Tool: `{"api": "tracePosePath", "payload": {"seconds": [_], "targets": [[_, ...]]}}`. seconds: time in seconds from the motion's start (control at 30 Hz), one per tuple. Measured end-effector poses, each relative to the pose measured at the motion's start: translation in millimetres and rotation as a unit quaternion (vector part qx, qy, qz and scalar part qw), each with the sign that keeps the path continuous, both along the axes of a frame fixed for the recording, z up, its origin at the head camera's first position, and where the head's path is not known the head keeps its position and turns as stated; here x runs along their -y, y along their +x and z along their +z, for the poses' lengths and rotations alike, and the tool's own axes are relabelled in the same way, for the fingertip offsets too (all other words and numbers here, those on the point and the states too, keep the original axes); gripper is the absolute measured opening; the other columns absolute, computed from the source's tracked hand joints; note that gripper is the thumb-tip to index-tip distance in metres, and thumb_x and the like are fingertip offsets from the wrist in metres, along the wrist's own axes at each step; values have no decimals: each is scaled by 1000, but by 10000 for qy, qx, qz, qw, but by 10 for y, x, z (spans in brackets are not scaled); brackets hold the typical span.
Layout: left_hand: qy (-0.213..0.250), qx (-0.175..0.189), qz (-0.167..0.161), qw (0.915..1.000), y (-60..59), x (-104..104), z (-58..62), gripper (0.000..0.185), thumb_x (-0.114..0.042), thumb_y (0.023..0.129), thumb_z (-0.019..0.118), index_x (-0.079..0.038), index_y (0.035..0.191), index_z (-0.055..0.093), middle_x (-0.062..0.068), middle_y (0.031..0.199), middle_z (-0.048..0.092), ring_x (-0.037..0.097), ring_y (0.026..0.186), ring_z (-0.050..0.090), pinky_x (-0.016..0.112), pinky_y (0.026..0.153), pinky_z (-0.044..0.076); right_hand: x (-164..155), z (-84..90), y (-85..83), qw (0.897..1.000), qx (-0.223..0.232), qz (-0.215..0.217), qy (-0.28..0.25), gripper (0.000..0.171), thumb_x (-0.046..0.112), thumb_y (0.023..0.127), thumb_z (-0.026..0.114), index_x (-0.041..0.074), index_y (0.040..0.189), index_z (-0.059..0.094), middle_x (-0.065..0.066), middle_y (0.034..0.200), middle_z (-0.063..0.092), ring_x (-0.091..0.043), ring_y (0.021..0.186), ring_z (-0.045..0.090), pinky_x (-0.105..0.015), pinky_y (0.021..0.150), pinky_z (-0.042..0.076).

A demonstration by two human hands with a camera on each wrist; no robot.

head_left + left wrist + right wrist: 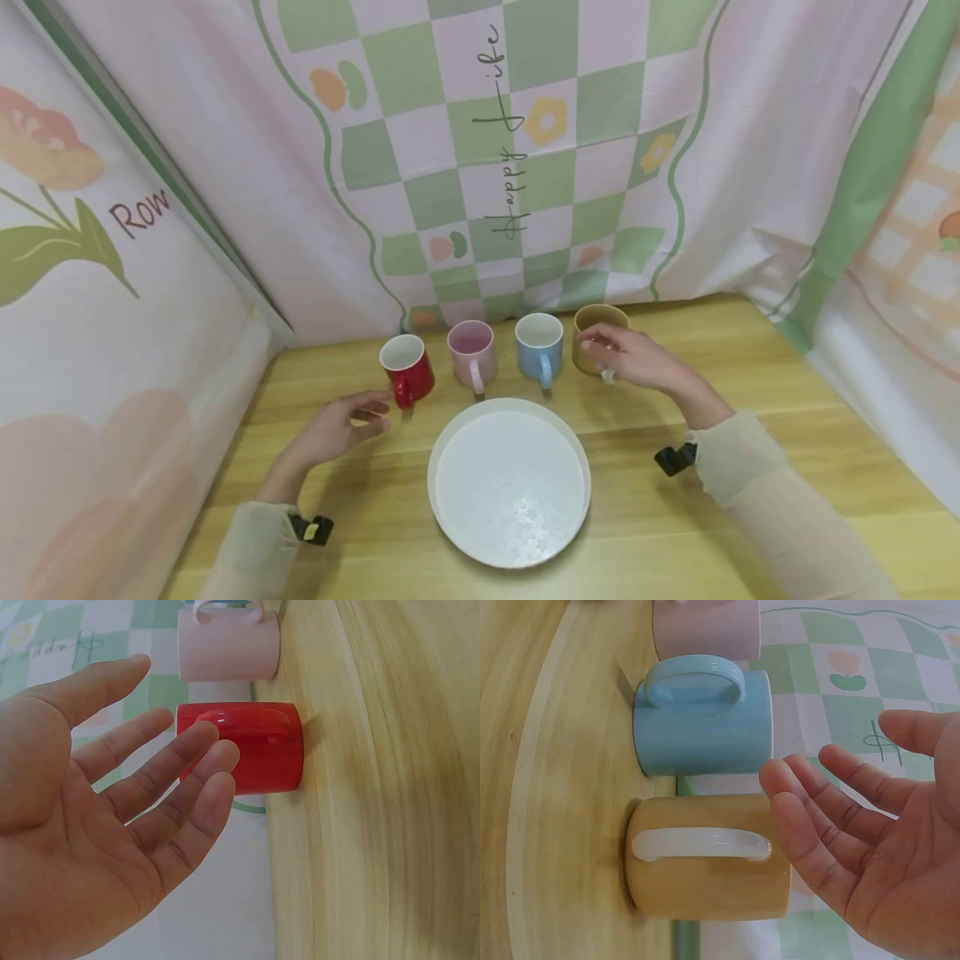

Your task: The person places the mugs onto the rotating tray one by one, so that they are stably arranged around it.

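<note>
Four is avoided here: several mugs stand upright in a row, with a red mug at the left end. Beside it come a pink mug and a light blue mug. A tan mug with a white handle ends the row at the right. My left hand is nearest the red mug, fingers loosely bent and holding nothing. Over the front of the tan mug hovers my right hand, its fingers relaxed and nothing in its grasp; whether a fingertip touches the rim, I cannot tell.
A round white tray lies on the wooden table in front of the mugs. Behind the row hangs a checked green and white cloth. Another printed cloth closes off the left side.
</note>
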State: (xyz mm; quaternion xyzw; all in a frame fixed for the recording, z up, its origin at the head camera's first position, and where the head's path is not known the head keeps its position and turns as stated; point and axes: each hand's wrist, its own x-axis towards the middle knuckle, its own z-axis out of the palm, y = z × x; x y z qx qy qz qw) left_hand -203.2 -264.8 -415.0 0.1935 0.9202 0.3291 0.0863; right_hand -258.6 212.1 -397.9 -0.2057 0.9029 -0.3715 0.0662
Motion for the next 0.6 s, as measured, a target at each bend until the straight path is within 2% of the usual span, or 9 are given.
{"api": "tracePosePath", "payload": {"seconds": [0.2,0.43,0.6], "targets": [[49,-12,-26,10000,13,7,-45,46,-24,97,66,-6,138,57,18,125,68,31,110,68,49,95,57,10,-30,-7,9999,82,-14,-151,44,37,107,43,5,136,55,-25,119,67,-31,93,70,-38,71,59],[131,116,1,9998,33,-15,-57,45,-23,96,67,-6,137,58,19,126,68,32,111,68,49,95,57,22,-27,-3,9993,235,-97,-290,42,36,107,44,5,133,57,-24,115,67,-31,94,68,-38,72,60],[113,-10,-157,9998,47,-15,-74,44,-23,96,67,-4,135,59,21,125,68,33,109,68,48,93,58,35,-24,10,9984,381,-135,-386,42,36,107,44,4,130,58,-24,117,66,-31,94,68,-40,73,60]]}}
